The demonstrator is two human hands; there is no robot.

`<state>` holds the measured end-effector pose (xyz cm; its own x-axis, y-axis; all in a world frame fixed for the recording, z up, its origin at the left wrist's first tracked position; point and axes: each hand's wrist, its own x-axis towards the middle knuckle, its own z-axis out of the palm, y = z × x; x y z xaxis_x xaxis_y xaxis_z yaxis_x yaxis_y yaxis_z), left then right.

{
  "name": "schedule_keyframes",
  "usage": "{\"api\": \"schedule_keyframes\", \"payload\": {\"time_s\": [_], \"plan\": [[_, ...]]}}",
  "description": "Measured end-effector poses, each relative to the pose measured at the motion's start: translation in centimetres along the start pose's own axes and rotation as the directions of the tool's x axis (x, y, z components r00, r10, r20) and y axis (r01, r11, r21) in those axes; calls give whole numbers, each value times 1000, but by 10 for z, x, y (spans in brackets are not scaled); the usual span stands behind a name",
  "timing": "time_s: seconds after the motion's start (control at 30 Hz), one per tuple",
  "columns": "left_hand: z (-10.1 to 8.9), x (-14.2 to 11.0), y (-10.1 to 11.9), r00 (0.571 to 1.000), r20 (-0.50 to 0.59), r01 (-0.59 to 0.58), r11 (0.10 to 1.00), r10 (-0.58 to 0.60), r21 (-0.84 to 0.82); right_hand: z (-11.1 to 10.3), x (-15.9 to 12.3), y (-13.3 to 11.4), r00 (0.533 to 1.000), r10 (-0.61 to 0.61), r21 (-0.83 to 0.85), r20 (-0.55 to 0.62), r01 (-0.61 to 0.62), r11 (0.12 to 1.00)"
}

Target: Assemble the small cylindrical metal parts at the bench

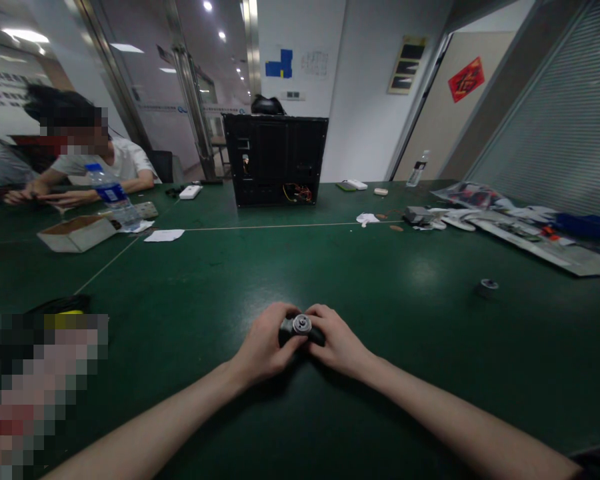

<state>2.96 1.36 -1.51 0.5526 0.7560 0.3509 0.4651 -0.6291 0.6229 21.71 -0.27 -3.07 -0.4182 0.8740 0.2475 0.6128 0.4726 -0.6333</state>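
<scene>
The green tabletop [230, 267] supports the black computer case [280, 157] at its far side. The left hand [270, 340] and right hand [337, 340] grip the dark device with a round metal hub [303, 325] between curled fingers, above the near tabletop.

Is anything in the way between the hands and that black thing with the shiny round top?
Nothing visible is: the left hand and the right hand both touch the black thing directly.
</scene>
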Motion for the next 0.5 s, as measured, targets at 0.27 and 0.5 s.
{"api": "schedule_keyframes", "payload": {"time_s": [0.27,0.5], "plan": [[0,3,0,997,31,67,998,-66,-13,-6,0,-2,988,8,138,-155,13,990],[1,6,1,990,115,84,996,-80,-34,-11,2,-9,969,-47,193,-242,96,977]]}}
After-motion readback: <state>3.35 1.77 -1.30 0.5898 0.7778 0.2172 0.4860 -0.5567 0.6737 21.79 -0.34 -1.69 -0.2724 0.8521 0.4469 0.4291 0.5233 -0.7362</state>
